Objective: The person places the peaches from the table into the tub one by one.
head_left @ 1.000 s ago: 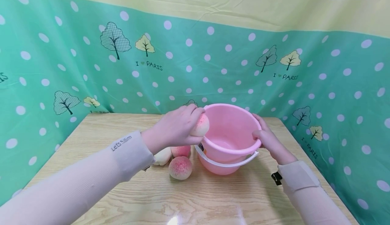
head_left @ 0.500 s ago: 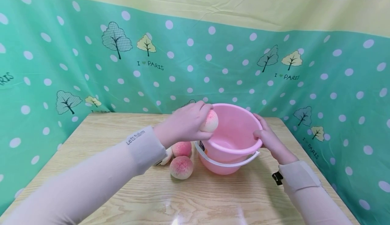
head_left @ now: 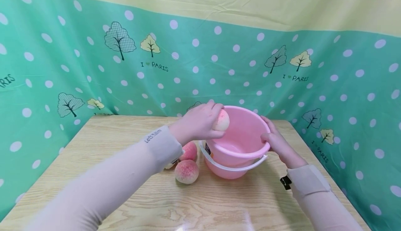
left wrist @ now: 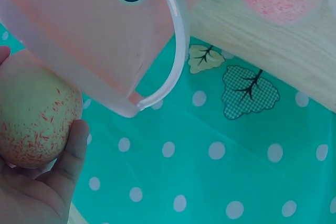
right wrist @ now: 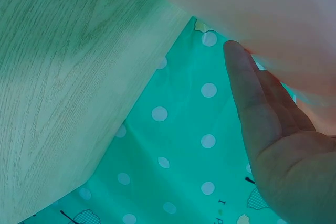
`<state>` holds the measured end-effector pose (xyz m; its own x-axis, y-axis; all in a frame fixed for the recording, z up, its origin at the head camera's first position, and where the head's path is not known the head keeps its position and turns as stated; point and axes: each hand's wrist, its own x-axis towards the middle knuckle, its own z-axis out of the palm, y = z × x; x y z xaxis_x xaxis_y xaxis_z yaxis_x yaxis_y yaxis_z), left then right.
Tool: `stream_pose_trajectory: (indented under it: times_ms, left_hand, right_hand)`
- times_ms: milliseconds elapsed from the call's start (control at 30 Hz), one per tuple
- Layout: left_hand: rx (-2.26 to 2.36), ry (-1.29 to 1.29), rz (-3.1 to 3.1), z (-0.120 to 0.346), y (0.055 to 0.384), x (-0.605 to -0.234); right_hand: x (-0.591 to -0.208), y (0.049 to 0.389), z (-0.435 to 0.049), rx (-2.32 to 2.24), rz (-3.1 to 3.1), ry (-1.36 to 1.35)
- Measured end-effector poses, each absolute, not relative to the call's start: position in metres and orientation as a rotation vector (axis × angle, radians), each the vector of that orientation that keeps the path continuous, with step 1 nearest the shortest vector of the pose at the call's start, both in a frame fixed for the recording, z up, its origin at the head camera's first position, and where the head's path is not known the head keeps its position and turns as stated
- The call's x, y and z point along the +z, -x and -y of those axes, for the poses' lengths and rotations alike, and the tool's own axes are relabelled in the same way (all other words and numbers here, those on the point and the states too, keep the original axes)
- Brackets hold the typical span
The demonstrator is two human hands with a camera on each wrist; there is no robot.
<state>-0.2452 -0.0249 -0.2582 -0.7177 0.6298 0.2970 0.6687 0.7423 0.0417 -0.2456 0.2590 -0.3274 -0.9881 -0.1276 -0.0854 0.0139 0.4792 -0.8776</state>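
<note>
My left hand point(head_left: 200, 122) grips a pale peach point(head_left: 222, 120) with a pink blush, at the left rim of the pink bucket point(head_left: 242, 135). In the left wrist view, fingers and thumb lie round that peach point(left wrist: 39, 111), beside the bucket's rim. My right hand point(head_left: 277, 141) holds the bucket's right rim, thumb over the edge and fingers outside; the right wrist view shows these fingers point(right wrist: 247, 85) along the outer wall. The bucket leans a little toward me, its inside showing. Its white handle point(head_left: 233, 168) hangs down in front.
Left of the bucket, a pink-topped peach point(head_left: 186, 172) lies on the wooden table point(head_left: 150, 203), with another pink peach point(head_left: 190, 151) behind it. A cream-coloured thing point(head_left: 170, 165) is mostly hidden by my left sleeve. A green dotted cloth point(head_left: 188, 74) hangs around the table.
My left hand has moved right with the peach, from outside the bucket's left rim to over it. The right hand keeps its hold, and the bucket has barely moved.
</note>
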Motion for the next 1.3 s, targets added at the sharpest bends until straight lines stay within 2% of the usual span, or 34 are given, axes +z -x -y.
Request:
stream_pose_trajectory:
  times_ms: [1300]
  left_hand:
    - [-0.364, 0.898, 2.826, -0.03, 0.28, -0.283]
  right_hand:
    - [-0.328, 0.247, -0.259, -1.545, -2.571, 0.103]
